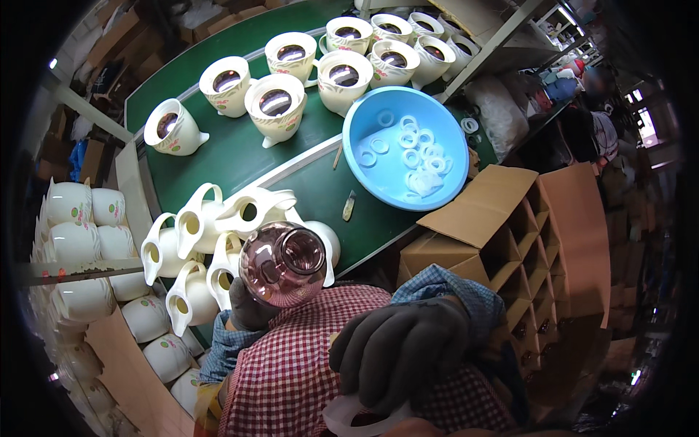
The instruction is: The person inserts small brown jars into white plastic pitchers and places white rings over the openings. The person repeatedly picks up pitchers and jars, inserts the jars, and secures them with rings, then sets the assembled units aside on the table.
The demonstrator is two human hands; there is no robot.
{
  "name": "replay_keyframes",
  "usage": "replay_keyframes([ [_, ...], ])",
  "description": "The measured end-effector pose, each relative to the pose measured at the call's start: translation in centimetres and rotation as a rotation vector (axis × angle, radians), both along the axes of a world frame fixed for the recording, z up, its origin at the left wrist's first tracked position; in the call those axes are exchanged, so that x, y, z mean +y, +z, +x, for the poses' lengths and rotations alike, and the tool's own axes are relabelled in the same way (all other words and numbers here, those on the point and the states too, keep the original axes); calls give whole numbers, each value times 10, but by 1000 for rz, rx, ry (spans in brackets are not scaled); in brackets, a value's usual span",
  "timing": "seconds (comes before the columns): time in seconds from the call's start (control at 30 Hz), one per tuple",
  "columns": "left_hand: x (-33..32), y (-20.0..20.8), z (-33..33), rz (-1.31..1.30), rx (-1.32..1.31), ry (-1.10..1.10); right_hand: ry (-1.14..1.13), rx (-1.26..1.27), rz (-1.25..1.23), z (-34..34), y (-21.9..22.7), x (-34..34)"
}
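In my gloved left hand [251,309] is a round, purplish mirrored glass flask liner [280,266], its open neck tilted toward the upper right. My gloved right hand [408,349] is closed in front of the checked apron, its fingers over a translucent white plastic ring [342,419] at the lower edge; the grip is partly hidden. Several white jug parts [193,222] with handles are clustered just beyond my left hand. Further off, white floral jug bodies [277,109] stand on the green belt [218,156] with dark glass showing in their round openings.
A blue basin [357,116] holds several white rings [411,158]. To my right, an open cardboard box [477,197] has dividers inside. White jug bodies [73,244] are stacked at the left behind a metal rail [80,271]. A small object [349,206] lies on the belt.
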State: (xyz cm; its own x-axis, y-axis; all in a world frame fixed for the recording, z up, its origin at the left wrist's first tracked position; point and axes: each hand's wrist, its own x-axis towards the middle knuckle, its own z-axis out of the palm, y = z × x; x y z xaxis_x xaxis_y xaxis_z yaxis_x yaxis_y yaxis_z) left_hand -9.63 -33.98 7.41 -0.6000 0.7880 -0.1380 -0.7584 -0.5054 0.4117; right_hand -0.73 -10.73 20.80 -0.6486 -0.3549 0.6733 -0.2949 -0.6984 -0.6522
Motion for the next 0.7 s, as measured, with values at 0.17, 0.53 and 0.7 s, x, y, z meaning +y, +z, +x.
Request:
replay_keyframes([
  [0.17, -8, -14, 4, 37, 17, 37, 234, -57, -4, -7, 6, -11],
  [0.53, -18, -15, 6, -76, 74, 15, -306, 205, -441, -11, -1, -65],
  [0.7, -16, -8, 5, -92, 78, 43, 104, -228, -201, -5, 6, -42],
])
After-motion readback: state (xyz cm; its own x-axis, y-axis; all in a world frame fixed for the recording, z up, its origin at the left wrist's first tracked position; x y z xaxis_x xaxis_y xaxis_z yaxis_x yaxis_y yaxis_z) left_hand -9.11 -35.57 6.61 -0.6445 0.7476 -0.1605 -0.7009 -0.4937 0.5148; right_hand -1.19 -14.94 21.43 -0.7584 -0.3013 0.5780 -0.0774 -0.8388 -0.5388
